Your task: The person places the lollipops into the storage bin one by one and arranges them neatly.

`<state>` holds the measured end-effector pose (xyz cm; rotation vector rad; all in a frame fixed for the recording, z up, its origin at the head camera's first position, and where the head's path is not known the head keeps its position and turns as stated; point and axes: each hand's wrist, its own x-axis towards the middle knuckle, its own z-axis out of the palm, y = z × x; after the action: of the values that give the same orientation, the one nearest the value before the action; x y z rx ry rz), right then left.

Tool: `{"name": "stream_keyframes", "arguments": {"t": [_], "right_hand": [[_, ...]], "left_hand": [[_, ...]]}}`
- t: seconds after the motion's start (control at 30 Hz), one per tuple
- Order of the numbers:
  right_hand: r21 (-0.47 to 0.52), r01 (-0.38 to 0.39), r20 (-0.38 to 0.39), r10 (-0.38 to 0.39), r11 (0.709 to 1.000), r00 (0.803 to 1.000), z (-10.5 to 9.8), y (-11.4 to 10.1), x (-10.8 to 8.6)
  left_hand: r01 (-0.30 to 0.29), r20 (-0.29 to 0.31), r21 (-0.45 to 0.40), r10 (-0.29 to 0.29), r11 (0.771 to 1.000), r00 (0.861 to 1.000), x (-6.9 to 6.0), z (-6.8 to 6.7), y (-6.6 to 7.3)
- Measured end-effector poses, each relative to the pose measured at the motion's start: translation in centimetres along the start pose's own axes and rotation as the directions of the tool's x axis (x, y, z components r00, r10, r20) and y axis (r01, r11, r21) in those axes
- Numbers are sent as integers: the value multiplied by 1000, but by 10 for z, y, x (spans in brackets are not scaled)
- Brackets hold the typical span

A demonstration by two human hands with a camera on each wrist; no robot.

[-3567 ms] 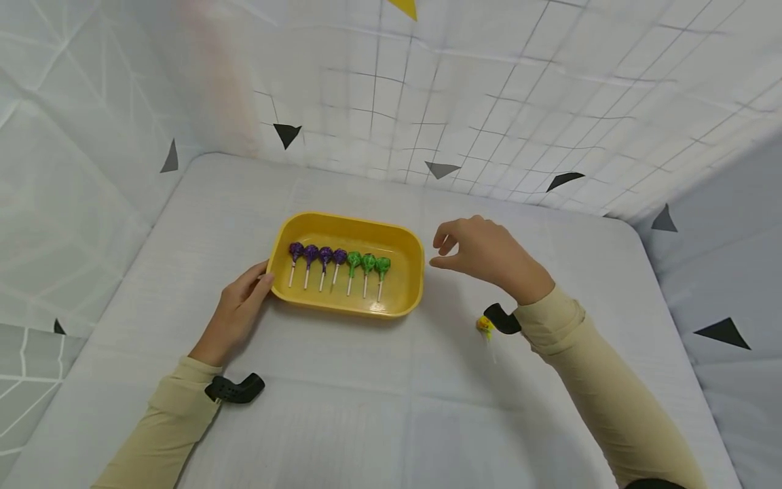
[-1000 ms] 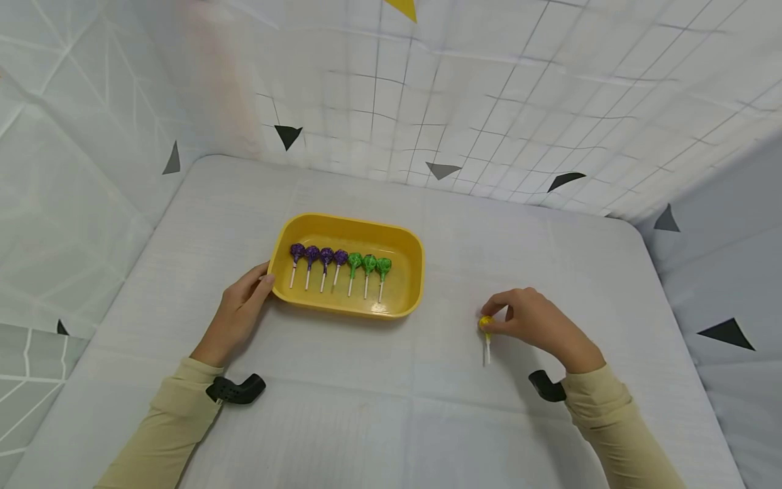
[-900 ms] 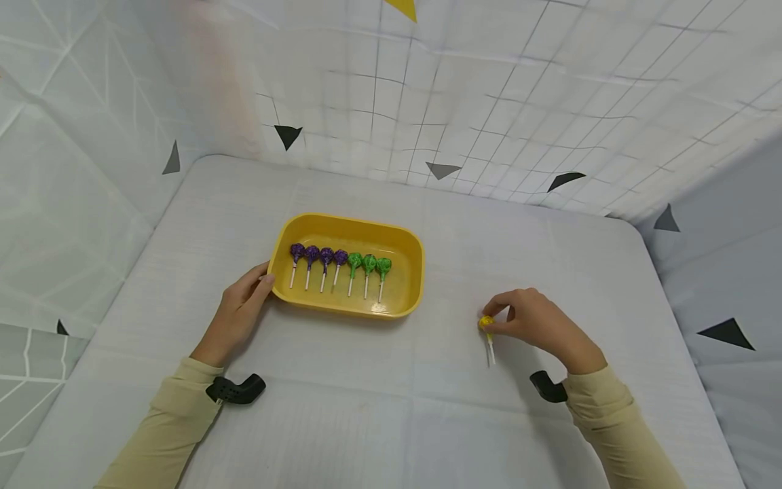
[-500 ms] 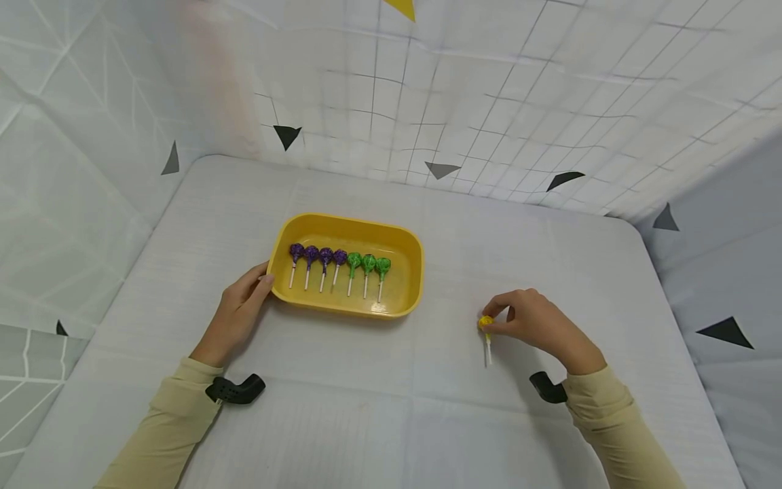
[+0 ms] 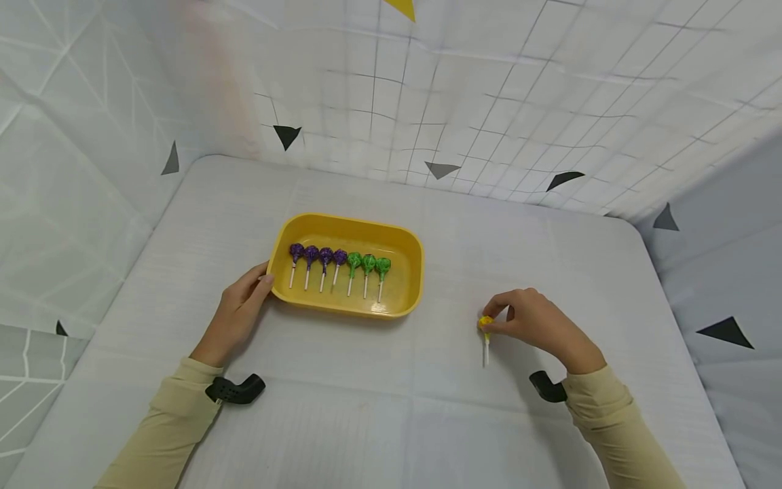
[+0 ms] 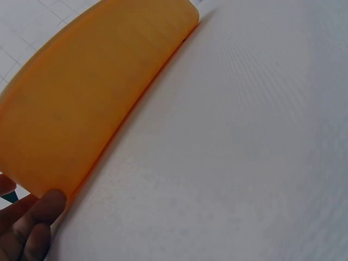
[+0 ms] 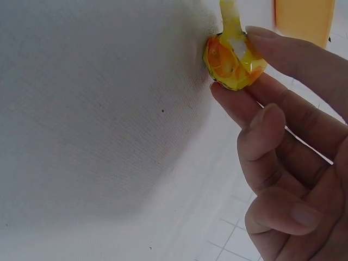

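Note:
My right hand [image 5: 540, 329] pinches a yellow-wrapped lollipop [image 5: 485, 323] by its head, right of the tray. Its white stick points toward me, just over the white table surface. Up close in the right wrist view, thumb and fingertips hold the shiny yellow and orange wrapper [image 7: 225, 62]. At the left end of a yellow tray [image 5: 348, 312], my left hand [image 5: 238, 316] grips the rim and side wall. Inside, purple lollipops [image 5: 326, 255] and green lollipops [image 5: 369, 263] lie in one row, sticks toward me. The left wrist view shows the tray's outer wall [image 6: 92, 98] with fingertips against it.
A white cloth-covered table [image 5: 342, 421] carries the tray. White sheets with grid lines and dark triangles rise behind it and at both sides. Each wrist wears a black camera mount, such as the left mount [image 5: 235, 389].
My right hand has come from beside the tray down toward me and now pinches the yellow lollipop. Over the last second its stick swings slightly. My left hand stays at the tray.

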<state>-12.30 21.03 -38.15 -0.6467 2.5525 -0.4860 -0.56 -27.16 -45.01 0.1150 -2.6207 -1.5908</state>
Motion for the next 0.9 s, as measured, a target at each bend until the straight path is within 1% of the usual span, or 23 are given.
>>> {"name": "stream_keyframes", "arguments": {"t": [0.2,0.43,0.63,0.9], "right_hand": [[1,14,-2,-14,1000,1000,-1,-1,0],[-4,6,-6,-6,1000,1000,-3,-3,1],[1,21,-4,-21,1000,1000,-8,-7,2],[-24,33,-20,-33,999,999,-17,-13,5]], "left_hand": [[-11,0,-3,11,1000,1000,0,0,-1],[-13,0,-4,13,1000,1000,0,0,-1],[-7,0,3,7,1000,1000,0,0,0],[-7,2,9,7,1000,1000,-1,0,0]]}}
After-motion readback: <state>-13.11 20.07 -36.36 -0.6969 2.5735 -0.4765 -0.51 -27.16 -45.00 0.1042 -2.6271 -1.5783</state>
